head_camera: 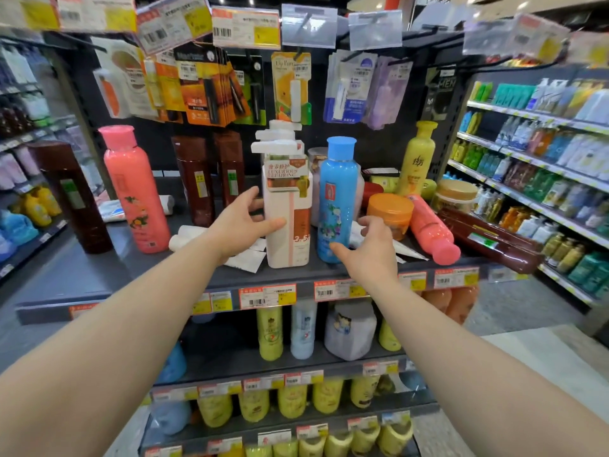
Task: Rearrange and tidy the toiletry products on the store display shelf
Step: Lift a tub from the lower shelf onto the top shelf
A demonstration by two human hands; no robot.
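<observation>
Head view: your left hand (245, 222) grips the white pump bottle (288, 206), right hand (369, 249) spread empty beside the blue bottle (337, 199); slide each upright, avoiding the toppled pink bottle (430, 227).

"LUXURIOUS REPAIRING", "3-5" on white pump bottle (287, 209); "Lip Pure" on hanging pkt (290, 87); "MEN" on black pkt (440, 90).

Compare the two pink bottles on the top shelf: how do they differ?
The left pink bottle stands upright with its cap on top; the right pink bottle lies tipped over, cap pointing toward the shelf edge. The left one shows a flower print; none is visible on the right one. Both have pink bodies and pink caps.
</observation>
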